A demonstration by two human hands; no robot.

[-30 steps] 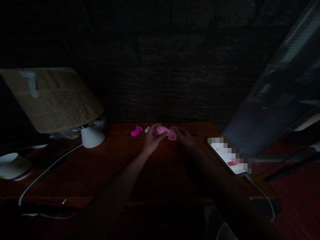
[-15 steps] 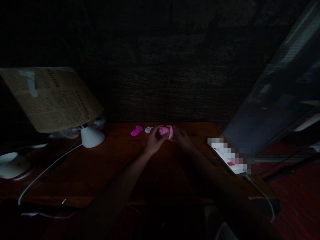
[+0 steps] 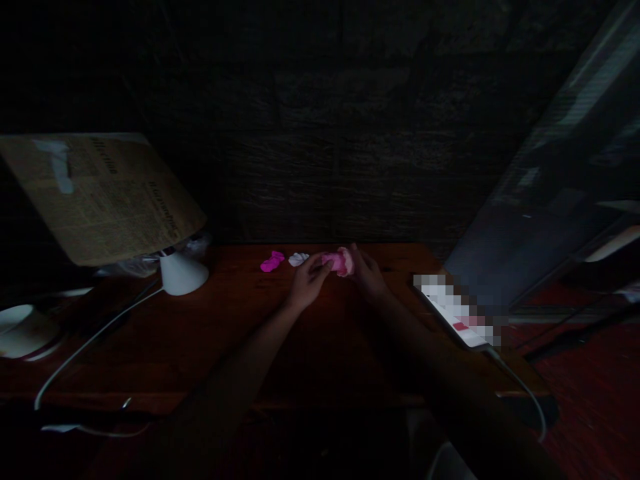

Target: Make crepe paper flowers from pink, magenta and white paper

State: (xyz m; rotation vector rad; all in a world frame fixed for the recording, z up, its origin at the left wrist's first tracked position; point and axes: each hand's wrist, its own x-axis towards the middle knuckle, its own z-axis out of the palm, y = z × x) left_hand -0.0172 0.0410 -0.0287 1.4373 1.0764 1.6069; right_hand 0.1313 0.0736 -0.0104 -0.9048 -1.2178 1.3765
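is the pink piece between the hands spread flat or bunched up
Bunched up: the pink piece is gathered in the left hand, its paler ruffled rim flaring beside the right hand. Finer folds are too dark to tell.

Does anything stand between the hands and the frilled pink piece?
Nothing visible does. The left hand holds the frilled pink piece; the right hand is at its frilled end, contact unclear in the dimness.

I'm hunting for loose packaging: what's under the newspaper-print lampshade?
Under the newspaper-print lampshade are a white conical lamp base and crumpled clear plastic, showing either side of the base. Shade and base hide the rest; anything further behind cannot be seen.
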